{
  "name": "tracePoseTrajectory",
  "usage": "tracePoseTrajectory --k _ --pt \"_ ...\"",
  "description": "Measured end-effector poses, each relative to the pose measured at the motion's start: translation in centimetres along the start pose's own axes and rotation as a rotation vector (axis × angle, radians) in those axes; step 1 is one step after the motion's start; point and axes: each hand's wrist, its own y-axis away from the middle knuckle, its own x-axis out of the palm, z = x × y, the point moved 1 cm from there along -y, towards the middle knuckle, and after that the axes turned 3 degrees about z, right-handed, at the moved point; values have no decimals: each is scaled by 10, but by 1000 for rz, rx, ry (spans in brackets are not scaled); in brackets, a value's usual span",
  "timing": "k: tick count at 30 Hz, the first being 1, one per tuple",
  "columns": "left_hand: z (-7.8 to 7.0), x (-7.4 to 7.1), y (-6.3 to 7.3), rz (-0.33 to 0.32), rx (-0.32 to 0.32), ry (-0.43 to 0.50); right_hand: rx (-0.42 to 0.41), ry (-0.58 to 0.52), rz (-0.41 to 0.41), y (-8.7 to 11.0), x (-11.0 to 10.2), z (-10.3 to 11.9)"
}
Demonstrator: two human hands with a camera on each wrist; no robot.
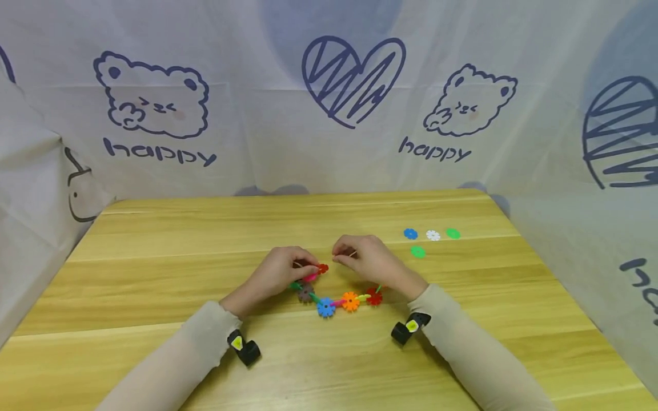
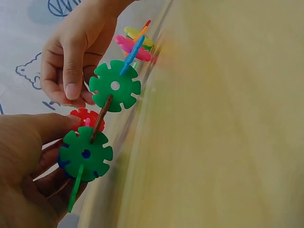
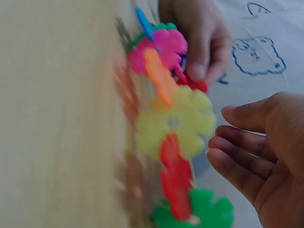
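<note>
The left hand [image 1: 280, 268] pinches a red disc [image 1: 323, 268] on the linked disc chain [image 1: 326, 307]. The chain curves between both wrists over the wooden table [image 1: 154, 257]. The right hand [image 1: 369, 260] has loosely bent fingers, thumb parted; its wrist obstructs part of the chain, so contact there is unclear. Beyond it lie a blue disc [image 1: 410, 233], a white disc [image 1: 433, 235] and two green discs [image 1: 418, 252].

Cloth-screened tabletop work area; building type indeterminable. White fabric [image 1: 298, 154] hangs from 9 round to 3 o'clock, printed with a bear [image 1: 154, 94] at 10 and a heart [image 1: 353, 80] at 12; a wood-grain table [image 1: 329, 365] spreads at 6.
</note>
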Motion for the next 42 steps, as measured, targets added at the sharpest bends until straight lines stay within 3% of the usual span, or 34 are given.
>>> tracePoseTrajectory --k 8,15,20,31,37,42 --pt "3 -1 0 16 -11 15 74 -43 -82 2 -24 -22" --pt "4 -1 1 22 -28 12 196 23 -137 8 -45 -51" --pt "3 0 1 47 -68 69 287 50 -158 14 -58 -74" --pt "4 1 2 73 -58 72 395 20 -143 29 -70 -120" --pt "4 1 2 76 -49 50 415 32 -86 35 -70 -136" --pt "4 1 2 95 -64 92 450 61 -30 37 -69 -144"
